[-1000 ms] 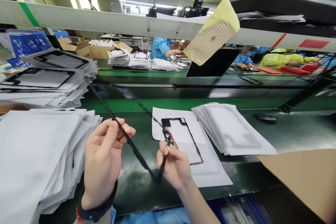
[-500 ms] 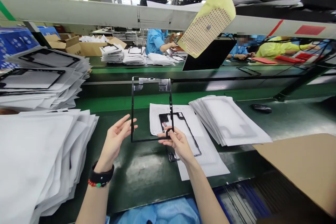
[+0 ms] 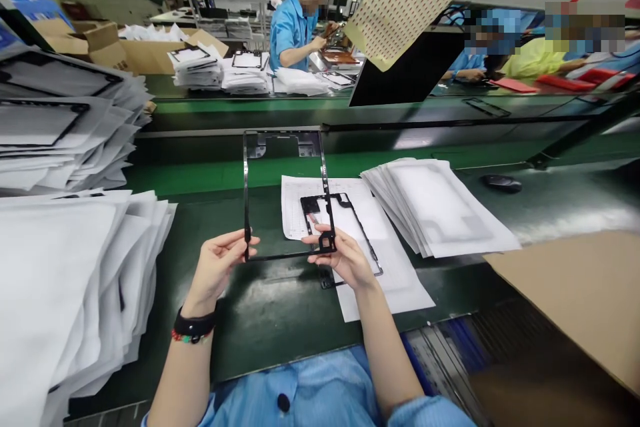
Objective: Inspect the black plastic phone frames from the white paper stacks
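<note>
A thin black rectangular frame (image 3: 289, 255) is held up above the bench, its far end raised and two greyish tabs at that end. My left hand (image 3: 219, 260) pinches its lower left corner between thumb and fingers. At the lower right corner, my right hand (image 3: 347, 259) grips it, the thumb in front. Behind and below it, a second black frame (image 3: 367, 247) lies on white sheets (image 3: 400, 290), partly hidden by my right hand and the held frame.
Stacked white sleeves (image 3: 55, 267) rise on the left, with framed ones (image 3: 45, 123) behind. More sleeves (image 3: 445, 210) and a computer mouse (image 3: 501, 183) lie right; cardboard (image 3: 575, 293) juts in at lower right. A yellow dotted sheet (image 3: 420, 0) hangs ahead. Co-workers (image 3: 293, 30) sit across the bench.
My left hand has closed on the frame's lower left corner; before, its fingers were spread beside that side. My right hand still holds its corner. The view has tipped downward.
</note>
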`<state>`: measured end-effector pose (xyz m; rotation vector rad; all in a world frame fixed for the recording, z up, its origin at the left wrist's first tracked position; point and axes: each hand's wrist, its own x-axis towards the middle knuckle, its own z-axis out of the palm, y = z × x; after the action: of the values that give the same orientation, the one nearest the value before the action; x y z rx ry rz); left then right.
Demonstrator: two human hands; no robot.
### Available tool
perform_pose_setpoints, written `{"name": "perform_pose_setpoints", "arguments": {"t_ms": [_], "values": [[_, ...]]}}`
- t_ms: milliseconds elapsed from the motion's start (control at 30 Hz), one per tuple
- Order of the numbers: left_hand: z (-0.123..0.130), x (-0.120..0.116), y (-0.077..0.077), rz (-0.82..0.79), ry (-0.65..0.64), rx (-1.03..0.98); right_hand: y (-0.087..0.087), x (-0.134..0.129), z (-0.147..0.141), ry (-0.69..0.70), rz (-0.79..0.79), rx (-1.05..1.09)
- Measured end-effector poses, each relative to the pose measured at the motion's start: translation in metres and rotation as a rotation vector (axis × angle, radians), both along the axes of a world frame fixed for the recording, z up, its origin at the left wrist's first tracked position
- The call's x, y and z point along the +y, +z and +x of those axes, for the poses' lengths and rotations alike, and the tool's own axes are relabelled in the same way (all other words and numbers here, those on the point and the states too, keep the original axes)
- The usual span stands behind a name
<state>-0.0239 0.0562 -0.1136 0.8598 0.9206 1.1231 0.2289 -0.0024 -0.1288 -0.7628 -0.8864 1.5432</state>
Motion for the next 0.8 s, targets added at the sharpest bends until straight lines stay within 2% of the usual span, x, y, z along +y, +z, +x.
{"name": "perform_pose_setpoints", "arguments": {"t_ms": [333, 800], "values": [[0.0067, -0.0032, -0.0047, -0.055, -0.073, -0.136, -0.0101, 0.0005, 0.0004, -0.008, 0.035, 0.051], [0.0036, -0.005, -0.0056, -0.015, -0.132, -0.212, -0.009, -0.002, 0.0005, 0.002, -0.033, -0.021]]}}
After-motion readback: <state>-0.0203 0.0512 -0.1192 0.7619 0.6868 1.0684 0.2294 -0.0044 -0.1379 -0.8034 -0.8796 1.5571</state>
